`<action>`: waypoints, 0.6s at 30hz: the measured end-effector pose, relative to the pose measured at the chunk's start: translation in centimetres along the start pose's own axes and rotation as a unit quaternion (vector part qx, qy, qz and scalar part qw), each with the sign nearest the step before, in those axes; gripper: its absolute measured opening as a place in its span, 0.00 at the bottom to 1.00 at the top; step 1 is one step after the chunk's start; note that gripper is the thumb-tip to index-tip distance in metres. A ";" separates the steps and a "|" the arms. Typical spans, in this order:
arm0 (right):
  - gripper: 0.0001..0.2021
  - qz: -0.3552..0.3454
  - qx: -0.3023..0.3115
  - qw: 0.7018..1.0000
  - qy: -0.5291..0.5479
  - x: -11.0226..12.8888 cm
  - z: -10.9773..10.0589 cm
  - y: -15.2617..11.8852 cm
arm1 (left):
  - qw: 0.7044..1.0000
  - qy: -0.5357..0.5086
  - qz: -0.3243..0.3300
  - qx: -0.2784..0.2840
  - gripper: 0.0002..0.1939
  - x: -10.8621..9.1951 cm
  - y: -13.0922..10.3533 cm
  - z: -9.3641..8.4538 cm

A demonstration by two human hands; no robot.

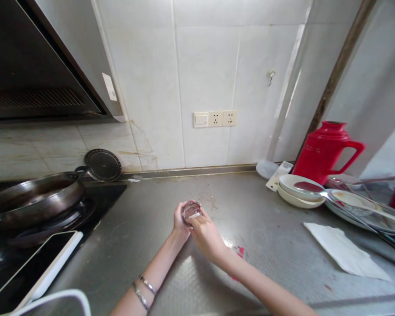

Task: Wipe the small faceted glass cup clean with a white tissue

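A small round clear container is held above the steel counter near the middle. My left hand is wrapped round its left side, and two bracelets circle that wrist. Over the near right side of the container, my right hand has its fingers closed on a small white piece at the opening. What the white piece is, I cannot make out. A red and clear wrapper lies on the counter, partly hidden beneath my right forearm.
On the left, a pan sits on the stove beside a phone with a white cable. To the right are a red thermos, stacked bowls, plates with utensils, and a white paper towel.
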State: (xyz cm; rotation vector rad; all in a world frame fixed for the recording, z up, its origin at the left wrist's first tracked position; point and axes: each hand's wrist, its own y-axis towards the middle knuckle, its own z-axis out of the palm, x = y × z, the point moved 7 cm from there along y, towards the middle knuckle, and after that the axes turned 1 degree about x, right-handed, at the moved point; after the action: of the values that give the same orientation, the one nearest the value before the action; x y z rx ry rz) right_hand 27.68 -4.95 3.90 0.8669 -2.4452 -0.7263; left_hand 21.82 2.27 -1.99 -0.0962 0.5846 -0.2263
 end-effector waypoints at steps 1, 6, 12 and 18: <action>0.11 0.004 -0.020 1.000 -0.003 0.3 0.2 0.2 | 1.000 -0.007 0.012 -0.001 0.13 -0.2 0.0 0.0; 0.12 -0.040 -0.030 0.999 -0.009 0.8 0.4 1.1 | 0.999 -0.027 0.026 -0.007 0.16 -0.7 0.0 0.0; 0.16 -0.126 0.085 0.988 -0.011 -0.6 -2.2 1.0 | 0.994 -0.021 -0.081 0.071 0.19 0.3 -0.3 1.4; 0.15 -0.203 0.192 0.959 -0.053 -1.5 -3.9 0.4 | 0.962 0.029 -0.234 0.134 0.29 1.4 -1.3 1.0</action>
State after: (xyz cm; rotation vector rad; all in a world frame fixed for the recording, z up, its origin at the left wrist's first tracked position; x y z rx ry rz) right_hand 30.80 -4.97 6.77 1.5488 -2.5754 -0.4380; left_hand 23.26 0.74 -1.66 0.0379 0.5781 -0.7678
